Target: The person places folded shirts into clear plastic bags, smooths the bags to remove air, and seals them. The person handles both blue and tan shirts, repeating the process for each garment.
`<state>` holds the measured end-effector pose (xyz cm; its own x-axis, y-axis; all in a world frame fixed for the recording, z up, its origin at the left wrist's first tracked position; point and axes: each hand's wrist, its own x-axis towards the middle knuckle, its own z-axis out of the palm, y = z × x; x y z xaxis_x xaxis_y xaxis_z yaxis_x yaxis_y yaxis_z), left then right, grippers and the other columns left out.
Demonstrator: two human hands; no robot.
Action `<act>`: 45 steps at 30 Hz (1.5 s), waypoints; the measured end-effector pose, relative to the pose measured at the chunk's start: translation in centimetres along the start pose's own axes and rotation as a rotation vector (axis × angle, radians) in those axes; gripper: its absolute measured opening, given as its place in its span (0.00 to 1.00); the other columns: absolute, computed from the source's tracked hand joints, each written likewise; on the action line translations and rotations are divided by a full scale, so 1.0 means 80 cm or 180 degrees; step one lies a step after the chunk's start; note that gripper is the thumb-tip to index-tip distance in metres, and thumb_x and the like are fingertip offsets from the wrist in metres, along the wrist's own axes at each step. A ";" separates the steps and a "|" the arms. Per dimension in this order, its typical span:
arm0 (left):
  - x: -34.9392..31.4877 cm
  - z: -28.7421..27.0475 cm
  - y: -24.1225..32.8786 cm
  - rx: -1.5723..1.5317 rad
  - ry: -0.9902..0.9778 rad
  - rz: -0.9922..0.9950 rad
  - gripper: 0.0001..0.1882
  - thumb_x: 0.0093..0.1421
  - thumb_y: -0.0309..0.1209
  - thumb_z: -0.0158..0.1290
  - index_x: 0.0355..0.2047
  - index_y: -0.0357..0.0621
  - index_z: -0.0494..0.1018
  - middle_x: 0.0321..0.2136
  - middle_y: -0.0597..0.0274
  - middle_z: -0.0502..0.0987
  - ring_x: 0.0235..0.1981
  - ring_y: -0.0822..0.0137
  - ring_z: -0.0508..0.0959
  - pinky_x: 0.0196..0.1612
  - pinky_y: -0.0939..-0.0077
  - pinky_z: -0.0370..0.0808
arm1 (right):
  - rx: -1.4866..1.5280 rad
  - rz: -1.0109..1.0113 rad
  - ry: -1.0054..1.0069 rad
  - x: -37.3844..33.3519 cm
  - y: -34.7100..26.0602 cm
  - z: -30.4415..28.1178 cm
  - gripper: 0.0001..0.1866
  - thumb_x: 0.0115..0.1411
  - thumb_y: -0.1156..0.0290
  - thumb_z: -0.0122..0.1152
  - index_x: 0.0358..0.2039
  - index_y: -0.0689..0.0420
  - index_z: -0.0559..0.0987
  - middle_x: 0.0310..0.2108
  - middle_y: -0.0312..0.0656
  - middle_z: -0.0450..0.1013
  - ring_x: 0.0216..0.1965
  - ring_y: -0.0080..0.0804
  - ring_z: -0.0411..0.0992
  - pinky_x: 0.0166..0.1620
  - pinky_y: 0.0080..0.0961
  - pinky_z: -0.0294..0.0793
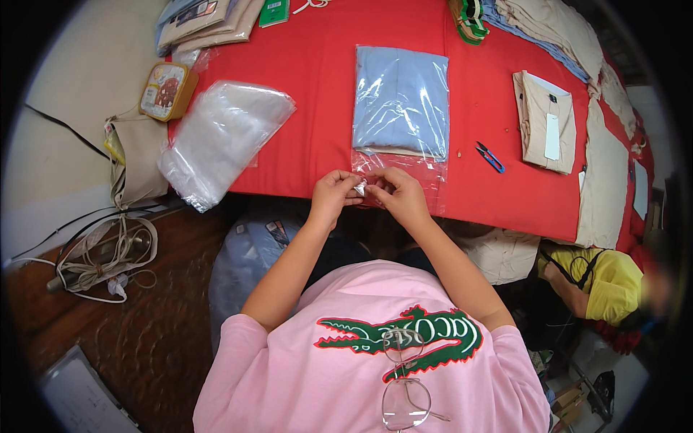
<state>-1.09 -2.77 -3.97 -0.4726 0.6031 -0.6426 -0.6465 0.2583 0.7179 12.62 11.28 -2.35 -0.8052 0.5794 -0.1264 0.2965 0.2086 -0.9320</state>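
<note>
A folded light-blue garment (401,97) lies in a clear plastic bag (426,172) at the table's front edge, the bag's loose end toward me. Over that end's left corner, my left hand (335,193) is closed in a pinch on a small shiny silvery piece (360,187). Close beside it my right hand (398,193) has thumb and fingers pinched at the same piece. Whether the piece is bunched bag film or a separate scrap, I cannot tell.
Clear bags (224,137) are stacked on the left, by a yellow box (168,91). Blue thread snips (491,156) and a folded beige garment (545,123) lie to the right. A green tape dispenser (469,22) stands at the back. A person in yellow (613,285) is at the right.
</note>
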 end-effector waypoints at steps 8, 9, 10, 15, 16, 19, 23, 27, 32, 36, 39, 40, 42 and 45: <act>0.007 -0.002 -0.005 0.0339 0.0100 0.0417 0.07 0.71 0.29 0.59 0.43 0.38 0.77 0.36 0.59 0.85 0.37 0.69 0.86 0.43 0.76 0.83 | -0.0573 -0.0322 -0.0169 0.013 -0.015 -0.002 0.12 0.57 0.76 0.74 0.43 0.56 0.87 0.34 0.40 0.78 0.30 0.30 0.78 0.36 0.27 0.77; 0.009 -0.002 -0.007 0.0323 0.0111 0.0496 0.06 0.71 0.28 0.59 0.43 0.38 0.77 0.35 0.60 0.85 0.36 0.70 0.86 0.42 0.77 0.82 | -0.0643 -0.0413 -0.0159 0.014 -0.014 -0.002 0.11 0.57 0.75 0.74 0.42 0.56 0.87 0.34 0.40 0.78 0.30 0.31 0.78 0.36 0.27 0.78; 0.011 -0.001 -0.009 0.0309 0.0121 0.0569 0.06 0.70 0.28 0.59 0.42 0.37 0.77 0.34 0.60 0.85 0.34 0.71 0.85 0.40 0.78 0.81 | -0.0711 -0.0498 -0.0149 0.015 -0.014 -0.002 0.10 0.57 0.75 0.74 0.41 0.57 0.87 0.34 0.41 0.78 0.30 0.32 0.79 0.36 0.28 0.78; 0.015 0.000 -0.012 0.0319 0.0078 0.0689 0.06 0.69 0.26 0.59 0.42 0.35 0.77 0.33 0.59 0.85 0.33 0.71 0.84 0.39 0.78 0.81 | -0.0694 -0.0431 -0.0296 0.018 -0.008 -0.004 0.07 0.58 0.74 0.72 0.38 0.58 0.85 0.34 0.43 0.78 0.34 0.40 0.80 0.39 0.34 0.79; 0.017 -0.002 -0.014 0.0380 0.0072 0.0677 0.05 0.70 0.26 0.58 0.42 0.36 0.77 0.34 0.58 0.85 0.34 0.71 0.85 0.40 0.77 0.82 | -0.0733 -0.0515 -0.0323 0.019 -0.010 -0.004 0.07 0.58 0.75 0.72 0.37 0.58 0.84 0.34 0.43 0.78 0.34 0.42 0.80 0.39 0.35 0.79; 0.022 -0.005 -0.020 0.0390 0.0154 0.0651 0.05 0.70 0.25 0.57 0.42 0.36 0.77 0.34 0.58 0.85 0.34 0.69 0.86 0.40 0.76 0.83 | -0.0854 -0.0314 -0.0433 0.012 -0.019 0.000 0.06 0.59 0.72 0.69 0.37 0.56 0.82 0.36 0.43 0.76 0.38 0.46 0.79 0.41 0.43 0.78; 0.025 0.000 -0.018 0.0142 0.0351 0.0541 0.04 0.66 0.22 0.58 0.40 0.35 0.77 0.30 0.58 0.84 0.31 0.70 0.84 0.35 0.76 0.83 | -0.1063 -0.0746 -0.0362 -0.006 -0.028 0.007 0.05 0.62 0.74 0.65 0.38 0.58 0.80 0.38 0.46 0.74 0.44 0.49 0.76 0.44 0.44 0.77; 0.026 0.001 -0.016 0.0356 0.0192 0.0368 0.09 0.67 0.28 0.60 0.42 0.35 0.77 0.33 0.57 0.83 0.31 0.67 0.85 0.35 0.72 0.84 | -0.1626 -0.1511 -0.0218 -0.013 -0.032 0.017 0.06 0.60 0.75 0.61 0.39 0.59 0.77 0.40 0.46 0.74 0.44 0.47 0.75 0.46 0.42 0.76; 0.025 0.011 0.020 0.0628 -0.0189 -0.0328 0.15 0.63 0.29 0.63 0.48 0.36 0.76 0.35 0.57 0.82 0.34 0.66 0.84 0.34 0.71 0.84 | -0.2466 -0.2111 -0.0345 -0.016 -0.032 0.014 0.09 0.55 0.72 0.63 0.37 0.56 0.75 0.37 0.45 0.73 0.41 0.42 0.73 0.45 0.40 0.74; 0.049 0.010 -0.004 0.0980 -0.0168 0.0215 0.16 0.59 0.20 0.63 0.47 0.35 0.76 0.32 0.56 0.83 0.31 0.67 0.84 0.32 0.73 0.80 | -0.2594 -0.2265 -0.0430 -0.020 -0.027 0.019 0.09 0.56 0.70 0.62 0.36 0.57 0.75 0.36 0.45 0.74 0.41 0.41 0.74 0.46 0.38 0.76; 0.057 0.009 -0.015 0.0947 -0.0153 0.0492 0.13 0.59 0.18 0.63 0.43 0.37 0.74 0.30 0.54 0.83 0.28 0.68 0.84 0.31 0.73 0.80 | -0.2719 -0.2338 -0.0396 -0.020 -0.027 0.026 0.08 0.57 0.69 0.60 0.36 0.57 0.76 0.35 0.45 0.75 0.41 0.41 0.75 0.44 0.36 0.77; 0.059 0.007 -0.019 0.0835 -0.0201 0.0515 0.13 0.60 0.18 0.64 0.43 0.37 0.74 0.30 0.53 0.84 0.28 0.67 0.84 0.31 0.73 0.80 | -0.2759 -0.2356 -0.0399 -0.024 -0.027 0.029 0.08 0.57 0.69 0.60 0.35 0.58 0.76 0.35 0.45 0.75 0.40 0.41 0.76 0.43 0.36 0.78; 0.061 -0.001 -0.027 0.0665 -0.0230 0.0358 0.13 0.60 0.18 0.64 0.42 0.38 0.72 0.31 0.51 0.84 0.29 0.64 0.86 0.30 0.72 0.81 | -0.2677 -0.2444 -0.0575 -0.034 -0.028 0.040 0.08 0.57 0.69 0.60 0.35 0.58 0.75 0.34 0.45 0.75 0.39 0.41 0.76 0.41 0.35 0.78; 0.045 0.016 0.003 0.0618 -0.0273 -0.0078 0.14 0.62 0.17 0.64 0.42 0.38 0.71 0.32 0.48 0.85 0.31 0.61 0.88 0.31 0.71 0.84 | -0.2346 -0.2492 -0.1294 -0.055 -0.026 0.037 0.07 0.58 0.69 0.59 0.35 0.57 0.75 0.33 0.44 0.74 0.36 0.39 0.76 0.38 0.36 0.79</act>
<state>-2.14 0.41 -5.76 -0.4001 0.6547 -0.6413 -0.5258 0.4092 0.7457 13.99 5.98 -0.87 -0.9678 -0.1816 0.1744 -0.2377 0.8874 -0.3951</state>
